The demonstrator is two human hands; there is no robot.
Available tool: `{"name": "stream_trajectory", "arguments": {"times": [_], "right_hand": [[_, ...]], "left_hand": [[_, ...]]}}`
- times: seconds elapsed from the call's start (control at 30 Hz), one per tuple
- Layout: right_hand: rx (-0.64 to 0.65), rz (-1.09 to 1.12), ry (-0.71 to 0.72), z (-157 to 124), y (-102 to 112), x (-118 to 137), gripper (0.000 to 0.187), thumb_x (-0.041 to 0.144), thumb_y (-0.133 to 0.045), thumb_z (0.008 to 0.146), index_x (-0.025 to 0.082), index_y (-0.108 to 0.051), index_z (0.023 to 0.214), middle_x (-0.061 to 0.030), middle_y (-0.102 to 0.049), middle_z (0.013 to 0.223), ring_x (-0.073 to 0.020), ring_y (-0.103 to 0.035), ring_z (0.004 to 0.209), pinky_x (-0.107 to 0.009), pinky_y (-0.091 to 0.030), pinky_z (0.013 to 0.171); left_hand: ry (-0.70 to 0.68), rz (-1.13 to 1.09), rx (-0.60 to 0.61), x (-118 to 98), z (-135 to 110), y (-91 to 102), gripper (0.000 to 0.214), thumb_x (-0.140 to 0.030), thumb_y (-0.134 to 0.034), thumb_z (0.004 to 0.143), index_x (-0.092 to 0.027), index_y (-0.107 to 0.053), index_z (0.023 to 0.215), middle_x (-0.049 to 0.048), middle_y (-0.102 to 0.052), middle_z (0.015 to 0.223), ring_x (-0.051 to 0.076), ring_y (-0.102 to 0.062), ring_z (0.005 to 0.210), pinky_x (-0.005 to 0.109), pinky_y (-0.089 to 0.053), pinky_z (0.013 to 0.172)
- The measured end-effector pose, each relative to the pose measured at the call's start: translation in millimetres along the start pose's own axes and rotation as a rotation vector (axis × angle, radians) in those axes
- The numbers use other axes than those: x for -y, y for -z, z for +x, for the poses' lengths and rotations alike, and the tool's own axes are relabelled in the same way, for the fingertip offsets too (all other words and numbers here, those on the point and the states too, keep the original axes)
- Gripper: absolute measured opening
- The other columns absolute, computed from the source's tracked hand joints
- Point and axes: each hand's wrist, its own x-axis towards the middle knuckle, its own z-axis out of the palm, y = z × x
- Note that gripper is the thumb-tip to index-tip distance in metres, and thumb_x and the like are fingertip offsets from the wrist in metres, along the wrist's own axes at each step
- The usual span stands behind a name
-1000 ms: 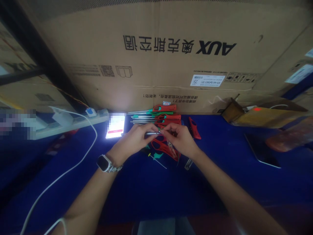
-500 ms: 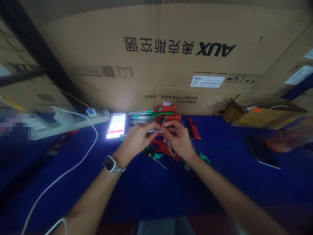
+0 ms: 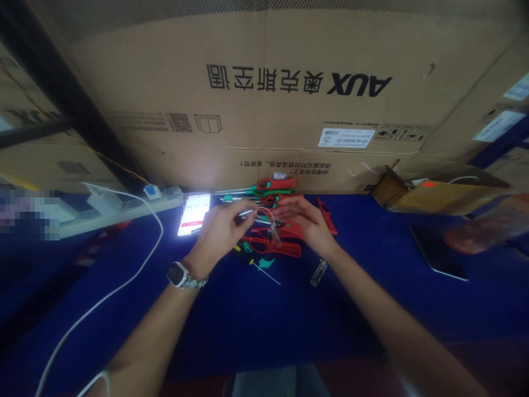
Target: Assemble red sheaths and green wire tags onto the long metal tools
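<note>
My left hand, a watch on its wrist, pinches one end of a thin metal rod over a blue cloth. A small clear part on a thin wire hangs from the rod. My right hand is next to the rod's other end, fingers spread above a red plastic handle. Behind both hands lies a pile of long lighters with red and green handles.
A lit phone lies left of the hands, beside a power strip and white cable. A large cardboard box fills the back. A loose clear part, a green piece and a dark tablet lie on the blue cloth.
The hands, joined on the rod before, have parted slightly. My right hand has opened and shifted right. The clear part on its wire now hangs in view.
</note>
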Motion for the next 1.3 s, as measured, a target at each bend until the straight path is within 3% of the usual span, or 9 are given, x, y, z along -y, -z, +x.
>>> {"name": "stream_trajectory", "arguments": {"times": [0.23,0.4,0.5,0.6,0.8,0.9,1.0,1.17,1.3], "right_hand": [[0.109,-0.582,0.207,-7,4,4,0.051,0.002,-0.052,0.065,0.022,-0.058,0.112,-0.0059,-0.065,0.112,-0.022,-0.059,0.102,-0.043,-0.047,0.094],[0.189,-0.815,0.195,-12,-2,6,0.048,0.011,-0.066,0.07,0.023,-0.058,0.115,-0.0054,-0.063,0.113,-0.0252,-0.055,0.104,-0.049,-0.041,0.098],[0.128,-0.723,0.196,-12,-9,1,0.03,0.025,-0.075,0.076,0.022,-0.062,0.103,-0.0047,-0.066,0.103,-0.0232,-0.059,0.097,-0.045,-0.044,0.094],[0.022,-0.541,0.163,-10,-14,-3,0.017,0.035,-0.072,0.083,0.022,-0.065,0.091,-0.0034,-0.069,0.092,-0.02,-0.063,0.087,-0.038,-0.049,0.085],[-0.147,-0.16,0.039,-3,-10,-7,0.028,0.047,-0.075,0.078,0.022,-0.067,0.088,-0.0021,-0.07,0.082,-0.0178,-0.066,0.074,-0.034,-0.052,0.074],[-0.225,-0.107,0.046,-1,-8,-5,0.031,0.053,-0.072,0.079,0.022,-0.065,0.08,-0.0014,-0.068,0.077,-0.0168,-0.064,0.074,-0.033,-0.052,0.077],[-0.242,-0.062,0.047,-2,-9,-2,0.033,0.052,-0.066,0.085,0.022,-0.059,0.074,-0.0015,-0.067,0.076,-0.0158,-0.063,0.074,-0.032,-0.051,0.075],[-0.194,0.198,-0.048,-3,-13,0,0.02,0.04,-0.068,0.082,0.024,-0.057,0.085,0.0044,-0.061,0.066,-0.0129,-0.057,0.057,-0.029,-0.047,0.059],[-0.195,0.04,-0.077,-2,-9,2,0.022,0.042,-0.074,0.077,0.022,-0.066,0.08,0.0055,-0.051,0.059,-0.0105,-0.047,0.054,-0.026,-0.04,0.054]], "left_hand": [[0.064,-0.103,-0.115,2,2,-1.1,0.014,-0.032,-0.064,0.088,-0.022,-0.073,0.094,0.0015,-0.074,0.079,0.014,-0.062,0.061,0.024,-0.042,0.053],[0.077,-0.207,-0.157,0,3,-1.6,0.011,-0.028,-0.066,0.087,-0.021,-0.071,0.092,0.0015,-0.075,0.083,0.014,-0.066,0.068,0.026,-0.049,0.061],[0.088,-0.257,-0.171,-2,4,-1.1,0.009,-0.026,-0.066,0.087,-0.02,-0.07,0.091,0.0011,-0.074,0.08,0.014,-0.067,0.07,0.026,-0.05,0.064],[0.103,-0.282,-0.168,-3,4,-0.8,0.009,-0.026,-0.065,0.087,-0.019,-0.069,0.092,0.0018,-0.074,0.082,0.015,-0.068,0.073,0.026,-0.051,0.065],[0.144,-0.32,-0.182,-2,5,0.6,0.011,-0.028,-0.065,0.088,-0.018,-0.069,0.092,0.0039,-0.075,0.083,0.016,-0.069,0.076,0.025,-0.052,0.062],[0.146,-0.318,-0.176,-1,6,3.1,0.011,-0.028,-0.066,0.088,-0.018,-0.069,0.091,0.0041,-0.076,0.083,0.016,-0.069,0.074,0.026,-0.052,0.063],[0.128,-0.31,-0.092,1,6,5.9,0.011,-0.029,-0.066,0.088,-0.019,-0.068,0.09,0.0033,-0.075,0.081,0.016,-0.069,0.073,0.026,-0.053,0.064],[0.032,-0.333,0.141,7,3,7.4,0.008,-0.026,-0.063,0.089,-0.02,-0.067,0.092,0.0016,-0.075,0.083,0.015,-0.07,0.074,0.026,-0.055,0.069],[-0.02,-0.258,0.199,9,2,7.0,0.008,-0.024,-0.063,0.089,-0.02,-0.069,0.09,0.0008,-0.075,0.083,0.013,-0.068,0.071,0.024,-0.055,0.07]]}}
